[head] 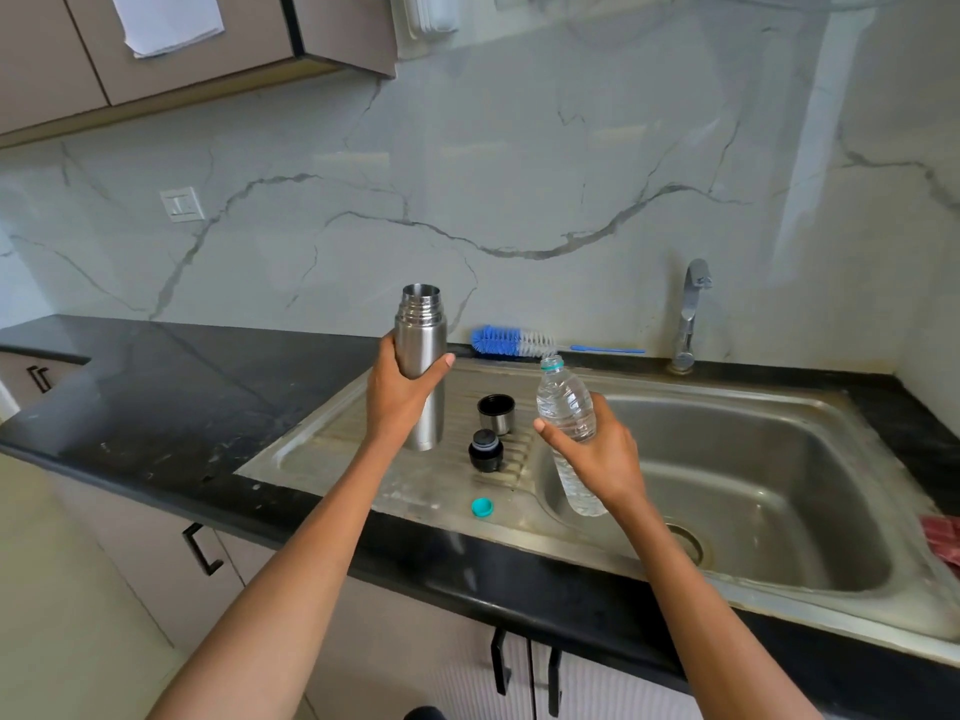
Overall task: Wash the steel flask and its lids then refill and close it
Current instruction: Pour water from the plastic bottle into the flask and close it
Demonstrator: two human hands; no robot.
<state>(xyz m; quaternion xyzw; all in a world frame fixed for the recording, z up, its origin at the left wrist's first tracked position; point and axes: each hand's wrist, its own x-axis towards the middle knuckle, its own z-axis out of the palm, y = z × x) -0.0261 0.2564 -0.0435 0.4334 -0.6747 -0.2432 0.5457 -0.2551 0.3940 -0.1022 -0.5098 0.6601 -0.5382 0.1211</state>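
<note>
Holding the open steel flask (423, 366) upright, the left hand (402, 394) wraps around it mid-frame. The right hand (597, 454) grips a water bottle (569, 428), tilted, over the sink (779, 491).

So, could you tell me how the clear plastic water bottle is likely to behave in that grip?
The clear plastic water bottle looks thin-walled and ribbed, so it would probably dent under the right hand. It is uncapped and seems nearly full, so squeezing may spill water. Its smooth surface could be slippery if wet.

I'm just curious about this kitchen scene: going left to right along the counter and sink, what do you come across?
Wall switch → steel flask held by the left hand → teal cap → water bottle held by the right hand → tap → red cloth.
</note>
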